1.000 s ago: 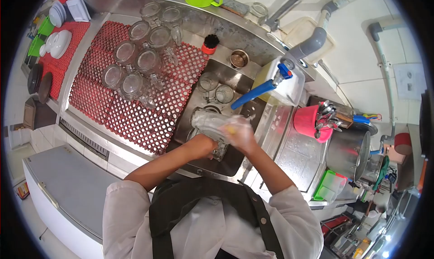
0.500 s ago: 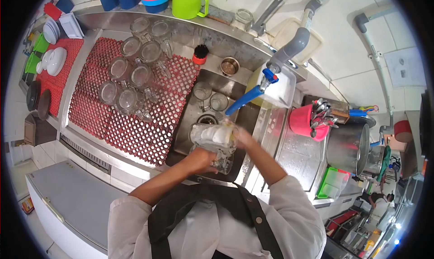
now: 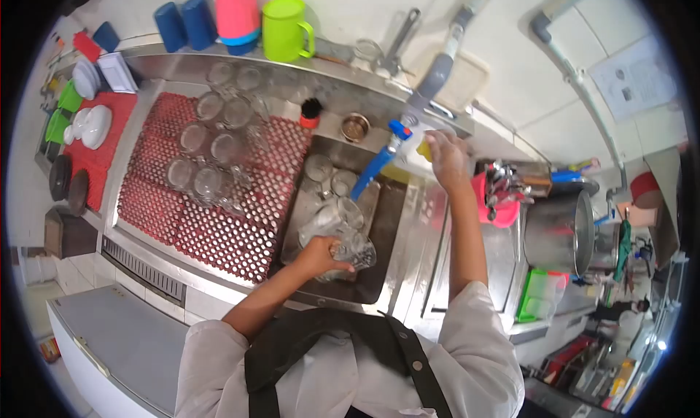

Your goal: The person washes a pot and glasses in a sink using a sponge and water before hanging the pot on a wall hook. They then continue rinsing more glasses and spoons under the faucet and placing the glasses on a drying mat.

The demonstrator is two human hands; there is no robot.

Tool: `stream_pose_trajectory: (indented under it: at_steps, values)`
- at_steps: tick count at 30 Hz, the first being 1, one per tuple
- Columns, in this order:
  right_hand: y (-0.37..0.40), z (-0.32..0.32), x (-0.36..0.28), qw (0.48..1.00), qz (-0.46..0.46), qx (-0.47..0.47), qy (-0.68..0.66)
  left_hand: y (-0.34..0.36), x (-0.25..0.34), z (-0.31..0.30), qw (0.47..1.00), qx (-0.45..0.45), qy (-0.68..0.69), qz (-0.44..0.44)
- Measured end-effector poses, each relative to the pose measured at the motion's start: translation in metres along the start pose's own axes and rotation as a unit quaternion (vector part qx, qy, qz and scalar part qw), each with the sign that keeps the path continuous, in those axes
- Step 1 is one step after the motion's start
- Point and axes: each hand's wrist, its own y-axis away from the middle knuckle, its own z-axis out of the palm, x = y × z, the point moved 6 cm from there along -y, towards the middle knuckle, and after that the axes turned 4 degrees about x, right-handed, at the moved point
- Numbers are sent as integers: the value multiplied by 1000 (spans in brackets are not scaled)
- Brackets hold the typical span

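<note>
My left hand (image 3: 318, 257) is closed around a clear glass mug (image 3: 356, 252), tilted over the steel sink (image 3: 390, 228). Just beyond it in the basin are more glassware, partly blurred, and two glass mugs (image 3: 319, 168) near the back. Up to the right, my right hand (image 3: 448, 159) pinches a yellow sponge (image 3: 424, 150) beside the tap's valve. Below that hand is a pale tub (image 3: 417, 171), mostly hidden by the hand and hose. A blue hose (image 3: 372, 172) hangs from the tap (image 3: 399, 130) into the sink.
Several upturned glass mugs (image 3: 193, 137) stand on a red perforated mat (image 3: 157, 199) at left. A black-bristled brush (image 3: 310, 111) and a small metal cup (image 3: 355, 128) sit behind the sink. At right are a pink cutlery bucket (image 3: 499, 212) and a large pot (image 3: 558, 232).
My right hand has moved from the mug up and right to beside the tap, with the sponge. My left hand still holds the mug over the sink. The view has shifted slightly.
</note>
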Motion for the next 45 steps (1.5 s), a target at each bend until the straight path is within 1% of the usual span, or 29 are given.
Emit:
stream_pose_trajectory:
  at_steps: [2,3,4,7,8,11,12,15,16,19,20,23,26,29,30,32,33,34,35,36,38,41,44,45]
  values:
    - [-19,-28,-17,995,16,79,-63,-5,-29,12,1000,8,-12,2]
    - [-28,-51,-46,973,71,28,-220,-3,-40,16,1000,14,-14,-7]
    - [-29,-65,-76,948,87,-6,-306,-3,-39,14,1000,9,-18,-20]
    - [-43,-55,-120,968,50,-121,-214,-4,-40,13,998,-21,-17,-48]
    - [-50,-50,-124,983,-32,-85,-161,-6,-40,14,999,-28,-14,-44]
    - [-58,-46,-119,967,-58,-175,-178,-13,-38,13,998,-41,-7,-37]
    - [-60,-49,-122,962,-124,-163,-179,-16,-37,13,998,-45,-5,-36]
    - [-61,-51,-120,938,-201,-185,-216,-28,-43,13,998,-28,52,-6]
    - [-63,-48,-117,928,-187,-231,-223,-33,-53,18,997,-62,8,-44]
    - [-67,-43,-111,910,-219,-272,-223,-45,-52,20,994,-85,30,-57]
    - [-68,-43,-109,909,-225,-268,-227,-48,-49,19,994,-89,13,-54]
    - [-67,-46,-111,909,-229,-252,-242,-56,-51,25,993,-92,44,-56]
    - [-65,-45,-110,908,-216,-277,-230,-65,-60,34,990,-117,23,-72]
    - [-54,-49,-114,952,-159,-171,-199,-70,-58,38,990,-119,49,-62]
    - [-47,-54,-111,960,-107,-102,-239,-71,-56,39,989,-120,56,-59]
    - [-17,-54,-99,950,-9,39,-310,-75,-53,41,989,-116,72,-52]
    - [8,-35,-82,912,95,50,-397,-77,-53,42,989,-112,81,-51]
    - [40,-6,-65,854,199,59,-477,-76,-55,43,989,-108,90,-52]
    - [71,28,-58,769,313,47,-555,-73,-58,45,988,-106,98,-56]
    - [104,66,-57,662,421,36,-619,-70,-67,49,990,-106,67,-68]
    - [152,134,-61,479,471,-49,-739,-63,-92,63,989,-113,2,-91]
    - [175,196,-73,272,638,-73,-717,-44,-111,73,984,-114,-31,-134]
    - [178,250,-66,236,631,-79,-735,-33,-118,79,986,-125,-11,-114]
    - [170,265,-73,169,539,-124,-816,-30,-122,80,986,-128,-13,-111]
